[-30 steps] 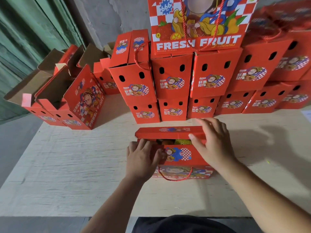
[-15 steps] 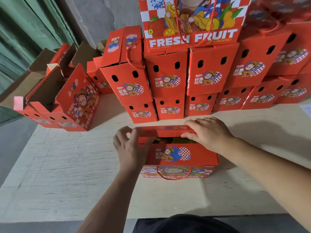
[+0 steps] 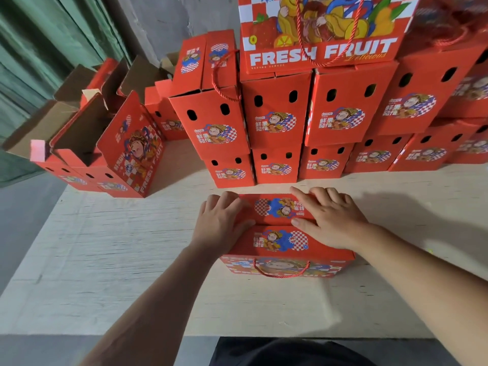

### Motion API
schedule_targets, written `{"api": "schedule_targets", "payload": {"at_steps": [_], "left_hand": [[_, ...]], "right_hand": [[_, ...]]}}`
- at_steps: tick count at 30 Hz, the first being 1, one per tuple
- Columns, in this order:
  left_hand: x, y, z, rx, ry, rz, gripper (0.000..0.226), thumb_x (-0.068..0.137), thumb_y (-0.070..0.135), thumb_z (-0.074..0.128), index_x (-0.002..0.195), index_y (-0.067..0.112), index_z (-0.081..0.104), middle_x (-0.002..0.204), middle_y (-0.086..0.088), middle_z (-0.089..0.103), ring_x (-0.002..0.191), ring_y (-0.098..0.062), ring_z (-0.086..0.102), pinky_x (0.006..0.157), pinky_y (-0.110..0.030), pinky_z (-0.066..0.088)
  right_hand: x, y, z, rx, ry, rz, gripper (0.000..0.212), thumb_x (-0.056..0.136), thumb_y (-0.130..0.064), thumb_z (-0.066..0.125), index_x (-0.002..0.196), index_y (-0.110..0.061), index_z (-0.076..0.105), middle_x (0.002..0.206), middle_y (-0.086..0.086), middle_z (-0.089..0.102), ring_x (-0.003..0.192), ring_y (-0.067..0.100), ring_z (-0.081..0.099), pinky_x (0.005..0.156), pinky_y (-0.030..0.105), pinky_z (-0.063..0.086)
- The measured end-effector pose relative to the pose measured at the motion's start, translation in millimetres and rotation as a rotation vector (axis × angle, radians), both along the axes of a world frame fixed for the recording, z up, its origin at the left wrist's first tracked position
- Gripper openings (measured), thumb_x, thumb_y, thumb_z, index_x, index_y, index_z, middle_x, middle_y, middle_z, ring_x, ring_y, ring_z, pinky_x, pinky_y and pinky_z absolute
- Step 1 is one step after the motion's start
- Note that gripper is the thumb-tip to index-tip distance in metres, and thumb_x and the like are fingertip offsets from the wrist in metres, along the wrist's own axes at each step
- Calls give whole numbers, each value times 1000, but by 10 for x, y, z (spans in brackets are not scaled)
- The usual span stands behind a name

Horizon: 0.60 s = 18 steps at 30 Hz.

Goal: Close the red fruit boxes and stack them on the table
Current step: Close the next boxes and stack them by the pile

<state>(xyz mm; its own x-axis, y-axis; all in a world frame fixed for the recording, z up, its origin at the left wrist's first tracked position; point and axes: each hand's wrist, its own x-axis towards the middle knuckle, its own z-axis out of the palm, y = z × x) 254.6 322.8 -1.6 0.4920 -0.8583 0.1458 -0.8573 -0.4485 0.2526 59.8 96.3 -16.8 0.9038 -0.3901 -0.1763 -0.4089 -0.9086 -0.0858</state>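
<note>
Red fruit box (image 3: 287,241) bears blue-and-white checkered cartoon prints; behind it, open boxes (image 3: 87,143) show brown cardboard insides.

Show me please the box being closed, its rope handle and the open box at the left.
box being closed (image 3: 280,240), head view, near top flap
rope handle (image 3: 281,273), head view, bottom of loop
open box (image 3: 79,143), head view, brown inner wall

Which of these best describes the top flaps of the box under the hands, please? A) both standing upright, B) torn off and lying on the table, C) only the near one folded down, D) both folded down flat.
D: both the far flap and the near flap lie flat on the box, with the left hand and right hand pressing open on top.
</note>
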Motion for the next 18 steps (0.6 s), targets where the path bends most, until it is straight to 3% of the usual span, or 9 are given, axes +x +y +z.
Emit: {"api": "schedule_targets", "payload": {"at_steps": [3,5,7,10,12,13,15,17,18], "left_hand": [[-199,200,-101,-52,-21,-16,62,98,71,45,145,32,56,148,13,50,131,-20,43,113,-48,38],[-292,382,-202,27,-4,-66,93,86,90,42,160,34,35,167,11,31,152,-20,26,126,-48,19],[-268,467,-230,141,-56,-114,109,77,98,41,165,37,18,173,10,14,159,-24,13,128,-52,8],[-106,422,-143,221,-201,-160,110,74,93,47,165,38,17,172,8,15,156,-32,24,127,-57,4],[-41,458,-126,209,-204,-16,113,73,90,53,165,35,19,172,4,19,154,-35,27,129,-54,3],[-47,516,-149,185,-136,154,113,74,89,54,165,32,19,172,1,19,154,-34,24,129,-50,5],[-165,624,-254,52,198,594,112,78,86,49,165,22,18,171,-9,22,155,-32,22,125,-45,14],[-353,661,-363,-140,889,892,106,86,81,45,162,11,24,162,-18,37,149,-33,38,117,-43,34],[-443,664,-388,-226,1348,886,95,94,76,44,160,8,33,153,-19,50,138,-34,53,107,-42,45]], "right_hand": [[-41,64,-37,-33,-98,-19,81,86,-87,-1,158,-50,-12,141,-6,37,128,23,38,102,41,39],[-22,100,-32,-40,-110,-57,83,85,-88,0,158,-49,-4,134,-6,41,124,23,41,100,40,39],[23,144,1,-43,-76,-108,85,82,-90,2,153,-45,12,131,-4,44,122,26,42,99,42,38],[122,245,155,34,19,-223,84,81,-93,24,140,-34,36,134,1,50,123,31,48,98,46,39],[176,329,284,49,86,-276,83,78,-94,32,125,-29,52,126,1,62,115,30,60,89,42,46],[181,391,336,121,132,-300,83,74,-94,33,115,-28,61,115,0,68,106,28,65,83,39,50],[146,579,339,496,141,-377,79,73,-89,42,99,-21,72,97,0,76,92,24,71,84,37,57],[99,934,205,917,-18,-487,53,87,-68,62,99,-17,76,95,0,79,94,23,74,92,40,58],[91,1158,118,1020,-144,-544,40,92,-55,68,102,-17,76,97,0,79,96,23,75,93,42,58]]}}
